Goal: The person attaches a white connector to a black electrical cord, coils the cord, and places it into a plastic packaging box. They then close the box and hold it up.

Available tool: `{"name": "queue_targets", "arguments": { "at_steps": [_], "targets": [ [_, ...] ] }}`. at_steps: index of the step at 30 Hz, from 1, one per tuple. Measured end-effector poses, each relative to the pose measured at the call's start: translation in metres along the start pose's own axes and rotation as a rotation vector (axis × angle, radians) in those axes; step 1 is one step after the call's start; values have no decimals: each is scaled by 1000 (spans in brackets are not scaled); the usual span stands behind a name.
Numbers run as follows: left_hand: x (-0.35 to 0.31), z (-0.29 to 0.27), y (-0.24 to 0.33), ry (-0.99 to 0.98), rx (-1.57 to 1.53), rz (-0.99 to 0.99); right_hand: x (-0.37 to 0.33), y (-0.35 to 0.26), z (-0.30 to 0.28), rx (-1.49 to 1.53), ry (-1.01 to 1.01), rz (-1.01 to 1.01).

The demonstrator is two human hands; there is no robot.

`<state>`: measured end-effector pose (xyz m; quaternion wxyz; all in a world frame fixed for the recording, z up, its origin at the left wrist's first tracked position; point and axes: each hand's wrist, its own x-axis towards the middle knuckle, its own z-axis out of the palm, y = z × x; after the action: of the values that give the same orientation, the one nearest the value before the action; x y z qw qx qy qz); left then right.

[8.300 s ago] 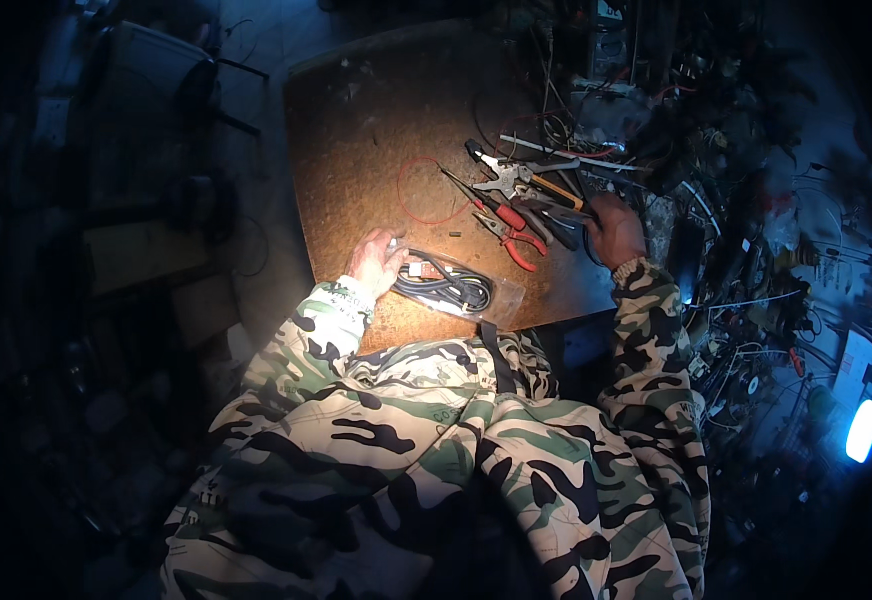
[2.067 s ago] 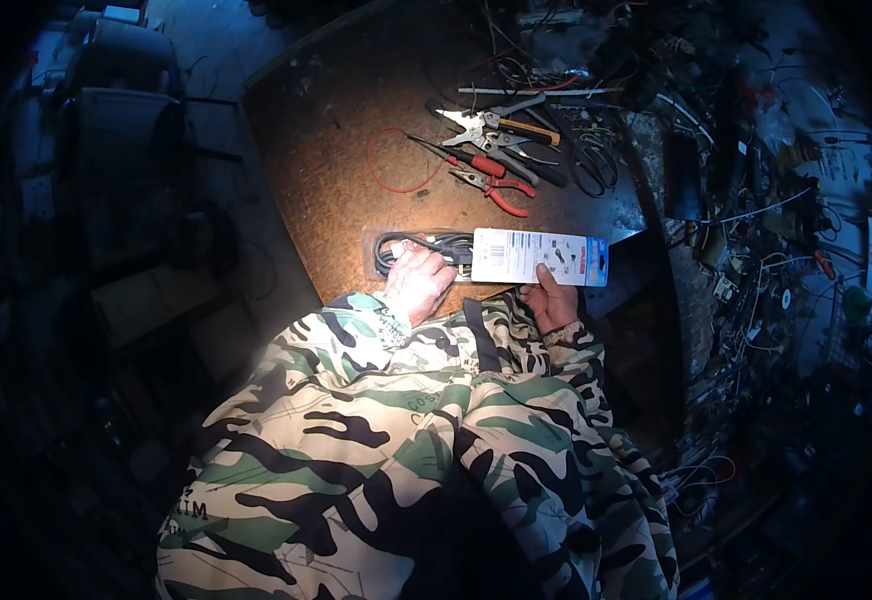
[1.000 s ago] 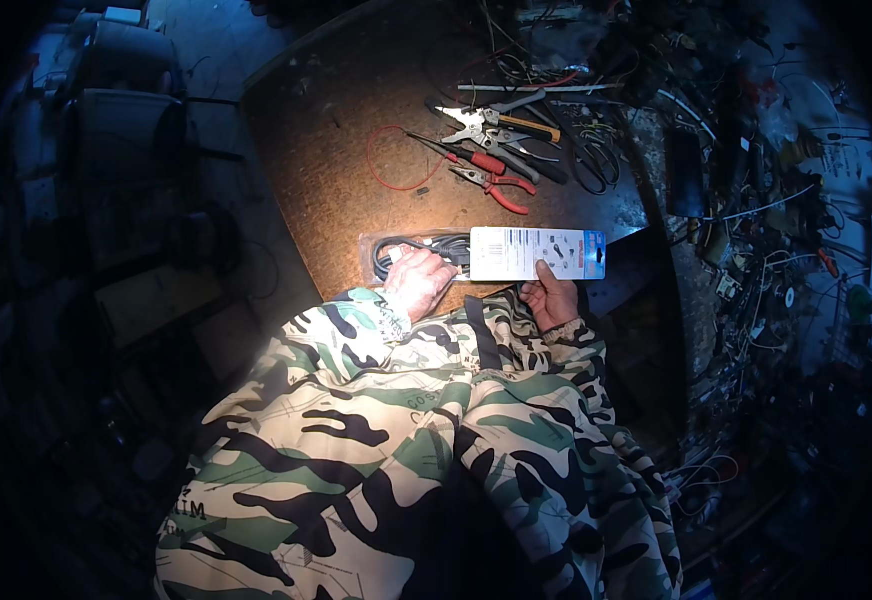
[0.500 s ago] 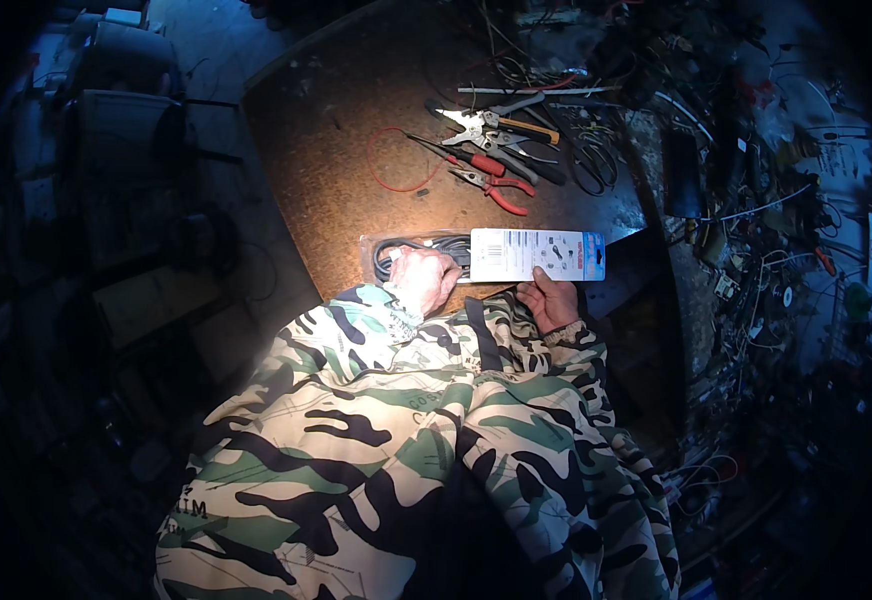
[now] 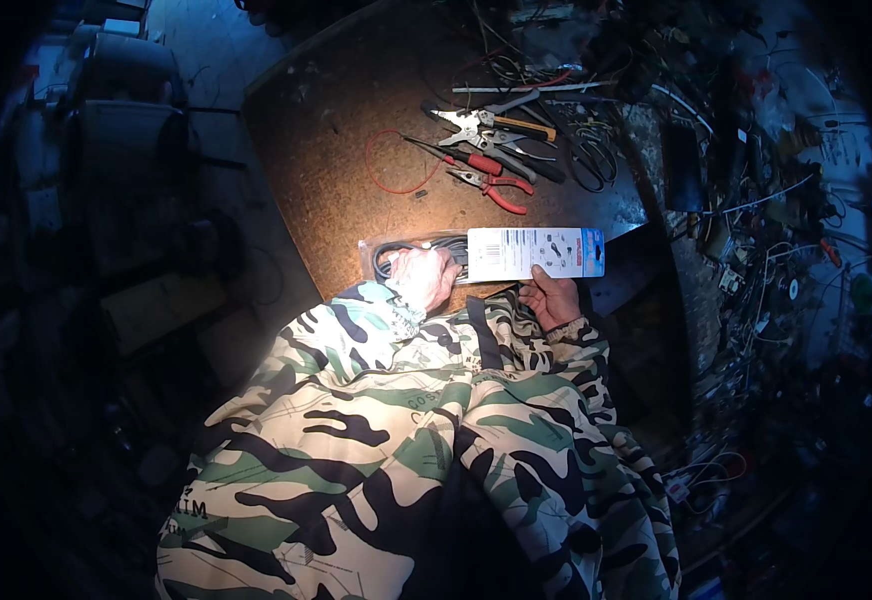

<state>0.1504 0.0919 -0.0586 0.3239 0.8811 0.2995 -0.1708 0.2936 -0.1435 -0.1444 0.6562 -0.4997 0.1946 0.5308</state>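
Note:
At the near edge of the brown table lies a clear plastic package with a coiled black cable (image 5: 384, 258) in it. A white and blue printed card (image 5: 521, 253) makes up its right part. My left hand (image 5: 424, 280) is closed over the plastic part, its curled fingertips by the card's left edge; part of the cable is hidden beneath it. My right hand (image 5: 551, 299) grips the card's lower edge, thumb on top and fingers partly hidden underneath.
Beyond the package lie red-handled pliers (image 5: 504, 188), a red and black probe (image 5: 476, 160) with a red wire loop (image 5: 370, 165), and several other pliers, one with an orange handle (image 5: 526, 128). A thin white rod (image 5: 526, 88) lies farther back. Tangled wires (image 5: 756, 290) crowd the right side.
Both hands keep their hold on the package, which has barely moved. The whole view has shifted very slightly.

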Motion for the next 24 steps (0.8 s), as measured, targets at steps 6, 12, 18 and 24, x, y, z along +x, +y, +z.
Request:
{"name": "queue_targets", "arguments": {
  "at_steps": [6,12,18,24],
  "targets": [
    [6,-15,2,-151,-60,-33,-1,-6,-1,-59,22,79],
    [10,-21,10,-211,-37,-122,4,-10,-3,-89,-12,124],
    [9,-21,4,-223,-83,-125,4,-6,2,-118,7,79],
    [13,-21,4,-261,-85,-114,-4,-13,9,-121,-14,5]
  ]
}}
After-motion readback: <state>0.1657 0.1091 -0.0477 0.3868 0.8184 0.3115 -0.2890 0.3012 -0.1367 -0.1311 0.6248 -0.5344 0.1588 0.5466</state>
